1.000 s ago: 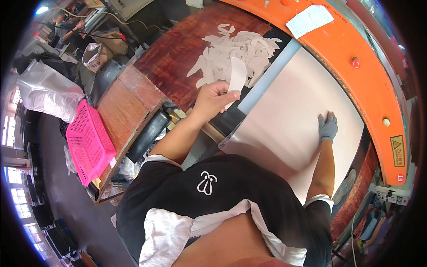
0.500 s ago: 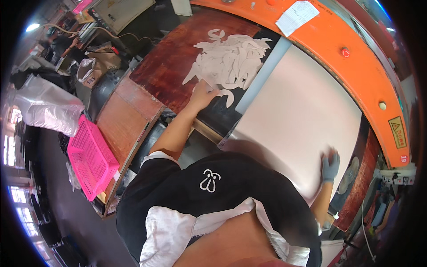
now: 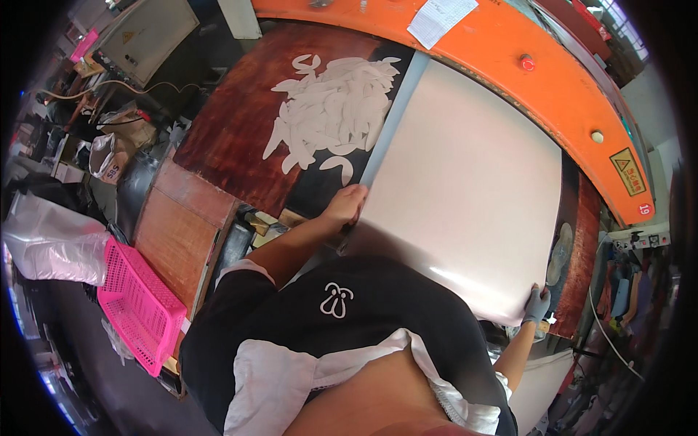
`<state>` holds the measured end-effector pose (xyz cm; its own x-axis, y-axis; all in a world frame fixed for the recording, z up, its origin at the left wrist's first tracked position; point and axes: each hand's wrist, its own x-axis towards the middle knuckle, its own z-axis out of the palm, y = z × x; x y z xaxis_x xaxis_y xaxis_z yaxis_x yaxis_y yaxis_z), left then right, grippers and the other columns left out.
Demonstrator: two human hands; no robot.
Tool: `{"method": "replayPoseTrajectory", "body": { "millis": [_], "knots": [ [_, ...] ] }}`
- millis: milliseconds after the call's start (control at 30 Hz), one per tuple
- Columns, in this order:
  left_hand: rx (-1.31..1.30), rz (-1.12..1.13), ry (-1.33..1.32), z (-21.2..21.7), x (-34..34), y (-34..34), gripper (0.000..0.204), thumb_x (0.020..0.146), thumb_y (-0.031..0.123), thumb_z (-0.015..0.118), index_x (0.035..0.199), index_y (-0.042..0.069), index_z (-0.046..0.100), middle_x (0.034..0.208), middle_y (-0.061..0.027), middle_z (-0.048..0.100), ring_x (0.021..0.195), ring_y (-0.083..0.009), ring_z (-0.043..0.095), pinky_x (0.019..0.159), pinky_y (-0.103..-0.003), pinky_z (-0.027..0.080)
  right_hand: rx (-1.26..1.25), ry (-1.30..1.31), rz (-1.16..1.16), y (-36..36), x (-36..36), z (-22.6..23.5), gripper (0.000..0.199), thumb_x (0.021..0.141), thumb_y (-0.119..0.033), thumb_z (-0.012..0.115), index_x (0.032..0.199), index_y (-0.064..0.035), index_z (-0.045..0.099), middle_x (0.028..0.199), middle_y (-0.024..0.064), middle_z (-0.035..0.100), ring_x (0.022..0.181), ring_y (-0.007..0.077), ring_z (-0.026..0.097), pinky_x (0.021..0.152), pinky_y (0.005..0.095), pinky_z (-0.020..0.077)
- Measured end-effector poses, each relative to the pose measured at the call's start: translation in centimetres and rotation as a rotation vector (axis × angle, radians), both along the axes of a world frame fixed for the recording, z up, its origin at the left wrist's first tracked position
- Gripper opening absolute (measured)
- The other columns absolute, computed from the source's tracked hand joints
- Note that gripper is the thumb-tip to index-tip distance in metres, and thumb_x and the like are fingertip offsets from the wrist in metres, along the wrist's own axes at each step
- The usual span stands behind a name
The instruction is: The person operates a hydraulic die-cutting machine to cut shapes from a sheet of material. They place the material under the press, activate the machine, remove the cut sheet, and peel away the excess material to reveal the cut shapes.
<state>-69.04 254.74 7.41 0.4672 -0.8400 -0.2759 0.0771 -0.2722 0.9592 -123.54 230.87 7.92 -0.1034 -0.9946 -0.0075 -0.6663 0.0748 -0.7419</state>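
Observation:
A large, smooth, pale pinkish-white sheet (image 3: 465, 167) lies over the bench, with a blue-grey strip (image 3: 396, 112) along its left side. At the sheet's near left corner, my bare left hand (image 3: 346, 206) is closed on the edge; its fingertips are partly hidden. My right hand (image 3: 536, 306), in a grey glove, grips the near right corner. Left of the sheet, a heap of thin, off-white, curved cut pieces (image 3: 338, 105) rests on the dark red board (image 3: 233, 123). One crescent-shaped cut piece (image 3: 339, 168) lies apart, just beyond my left hand.
An orange machine beam (image 3: 494, 51) with a red button (image 3: 526, 62) spans the far side, a paper (image 3: 442, 18) on it. A pink basket (image 3: 142, 309) stands at left beside a plastic bag (image 3: 54, 240). A grey flat object (image 3: 560, 254) lies right of the sheet.
My left hand has come away from the heap of cut pieces to the sheet's near left corner. My right hand has slid nearer, down to the near right corner. The view has shifted.

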Motion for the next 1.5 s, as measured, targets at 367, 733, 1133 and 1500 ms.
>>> {"method": "replayPoseTrajectory", "body": {
  "millis": [367, 733, 1133, 1500],
  "knots": [
    [-0.056, 0.17, -0.663, 3.5, 7.1, -17.6, 0.029, 0.087, 0.029, 0.055, 0.093, 0.0, 0.055, 0.082, -0.0221, 0.059, 0.081, -0.0372, 0.058, 0.07, -0.046, 0.045, -0.204, 0.225, 0.139, -18.8, 10.9, 7.6, 0.056, 0.085, -0.023, 0.061, 0.13, 0.0046, 0.043, 0.128, 0.0227, 0.05, 0.119, 0.0313, 0.049, 0.102, 0.0348, 0.0354],
    [0.268, -0.524, -1.341, 4.0, -5.5, -15.4, 0.07, 0.088, 0.05, 0.047, 0.144, 0.014, 0.026, 0.153, -0.0107, 0.012, 0.141, -0.0301, 0.006, 0.111, -0.052, 0.005, -0.583, 0.702, 0.739, -9.1, 15.3, 0.9, 0.06, 0.081, -0.043, 0.059, 0.122, -0.0011, 0.051, 0.13, 0.0197, 0.048, 0.119, 0.0361, 0.043, 0.098, 0.0459, 0.0344],
    [0.124, -0.569, -1.38, 2.0, -7.7, -9.7, 0.07, 0.088, 0.051, 0.049, 0.143, 0.013, 0.028, 0.152, -0.0141, 0.013, 0.141, -0.0313, 0.006, 0.111, -0.052, 0.008, -0.693, 0.616, 0.652, -2.7, 12.0, 0.5, 0.053, 0.08, -0.033, 0.061, 0.121, -0.0007, 0.051, 0.128, 0.0197, 0.047, 0.119, 0.0384, 0.041, 0.099, 0.0486, 0.0307],
    [-0.143, -0.371, -1.427, 2.1, -0.5, -9.2, 0.056, 0.085, 0.037, 0.057, 0.132, 0.01, 0.043, 0.145, -0.0133, 0.03, 0.136, -0.0314, 0.023, 0.108, -0.054, 0.018, -0.859, 0.466, 0.422, -0.6, 13.7, -0.4, 0.035, 0.075, -0.03, 0.069, 0.096, -0.0045, 0.058, 0.108, 0.0163, 0.057, 0.104, 0.0347, 0.051, 0.087, 0.0452, 0.0386]
  ]
}}
